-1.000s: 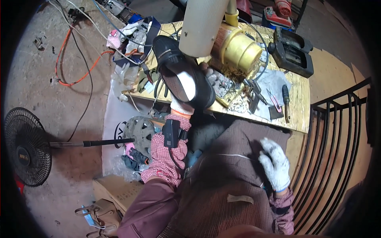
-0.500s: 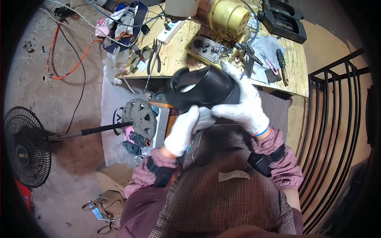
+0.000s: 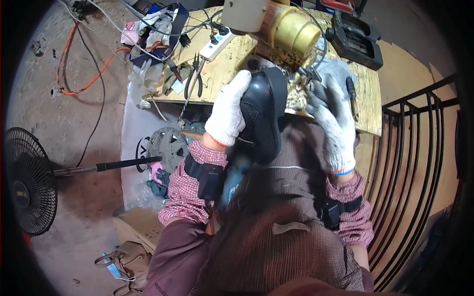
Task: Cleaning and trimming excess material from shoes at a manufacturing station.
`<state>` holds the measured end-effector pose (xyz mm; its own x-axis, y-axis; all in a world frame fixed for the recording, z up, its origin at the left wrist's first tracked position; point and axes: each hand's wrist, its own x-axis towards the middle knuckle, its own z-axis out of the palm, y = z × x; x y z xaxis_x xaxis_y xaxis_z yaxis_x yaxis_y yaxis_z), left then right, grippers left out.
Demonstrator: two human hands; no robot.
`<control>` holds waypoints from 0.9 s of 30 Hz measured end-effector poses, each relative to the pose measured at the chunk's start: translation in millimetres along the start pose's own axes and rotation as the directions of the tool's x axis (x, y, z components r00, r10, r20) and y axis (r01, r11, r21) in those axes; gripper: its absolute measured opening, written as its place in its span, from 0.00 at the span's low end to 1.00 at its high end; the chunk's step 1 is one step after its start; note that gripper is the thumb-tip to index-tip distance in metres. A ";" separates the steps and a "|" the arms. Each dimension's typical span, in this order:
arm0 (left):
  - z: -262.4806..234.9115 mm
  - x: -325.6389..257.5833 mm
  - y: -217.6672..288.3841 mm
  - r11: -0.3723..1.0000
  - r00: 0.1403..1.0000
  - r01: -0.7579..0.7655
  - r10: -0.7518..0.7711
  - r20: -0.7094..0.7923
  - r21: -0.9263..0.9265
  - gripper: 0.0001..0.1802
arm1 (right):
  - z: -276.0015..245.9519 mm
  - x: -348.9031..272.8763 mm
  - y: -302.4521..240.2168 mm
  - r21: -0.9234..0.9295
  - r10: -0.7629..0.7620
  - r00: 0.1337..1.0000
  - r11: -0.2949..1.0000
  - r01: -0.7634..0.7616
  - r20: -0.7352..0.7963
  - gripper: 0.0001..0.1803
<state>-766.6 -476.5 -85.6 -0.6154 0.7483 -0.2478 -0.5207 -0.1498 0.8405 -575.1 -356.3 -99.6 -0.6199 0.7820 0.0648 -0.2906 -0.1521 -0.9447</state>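
Observation:
A black leather shoe (image 3: 257, 106) is in my left hand (image 3: 228, 109), which wears a white knit glove and grips it from the left side. The shoe stands on end, toe upward, with its thick dark sole edge to the right. My right hand (image 3: 336, 123), in a white glove with greyed fingers, is over the front right of the wooden workbench (image 3: 368, 111). Its fingers reach forward and apart, nearest the hand tools lying there. A dark-handled tool (image 3: 351, 91) lies just right of those fingers. The hand hides part of the grey cloth (image 3: 340, 69) beneath.
A yellow machine housing (image 3: 294, 34) with dark debris stands behind the shoe. A power strip (image 3: 217, 45) and pliers (image 3: 194, 79) lie at the bench's left. A black fan (image 3: 30, 182) is at far left, black metal rails (image 3: 410, 163) at right. Cables cross the upper left.
The shoe has turned from lying sideways to standing toe up. My left hand has risen to grip its left side. The right hand has let go and moved right, over the bench tools.

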 end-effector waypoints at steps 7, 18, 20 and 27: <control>-13.9 32.3 18.1 0.981 0.979 -0.126 0.097 -0.181 -0.151 0.17 | -59.1 14.2 67.1 -0.494 -0.020 0.984 0.866 -0.072 -0.180 0.39; -5.6 -49.9 -9.3 0.866 0.979 -0.188 0.202 0.019 0.464 0.14 | -77.2 74.4 121.1 -0.512 0.176 0.978 0.833 -0.209 -0.114 0.19; -8.9 -55.2 -8.0 0.527 0.893 -0.426 0.374 0.249 0.735 0.13 | -63.8 67.9 99.8 -0.583 0.033 0.999 0.812 -0.029 -0.004 0.20; -14.9 -54.7 -21.4 0.110 0.669 -0.669 0.519 0.531 0.735 0.12 | -34.3 -16.6 -1.4 0.090 0.448 0.889 0.885 -0.456 0.094 0.16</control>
<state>-730.7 -523.9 -97.2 -0.3677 0.7665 0.5266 0.7893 -0.0422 0.6125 -539.4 -348.4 -110.3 -0.7499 0.5700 -0.3357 -0.0401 -0.5457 -0.8370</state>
